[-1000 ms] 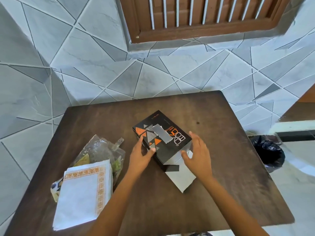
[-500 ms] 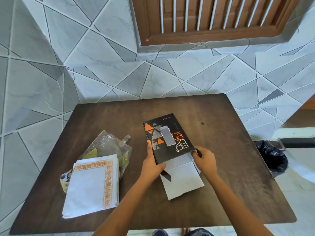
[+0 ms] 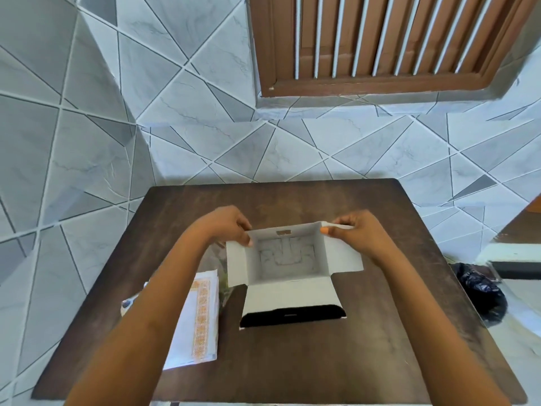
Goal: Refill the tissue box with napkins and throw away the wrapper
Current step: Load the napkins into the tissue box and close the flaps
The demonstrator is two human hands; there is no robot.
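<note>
Both hands, left hand (image 3: 225,230) and right hand (image 3: 355,235), are pinching the empty tissue box (image 3: 288,254) open by its side flaps, while the napkins (image 3: 199,315) are lying unloaded just left of it.

Both forearms bare up to frame edge, no sleeves, no watch/bands/rings visible. Left hand (image 3: 227,227): no gloves, nails too small/blurred to judge. Right hand (image 3: 355,232): no gloves, thumbnail (image 3: 324,230) looks orange, polish prob. Other nails hidden. No marks or tattoos seen on either arm. Dark clothing sliver at bottom edge (image 3: 175,403), can't tell what garment.
</note>
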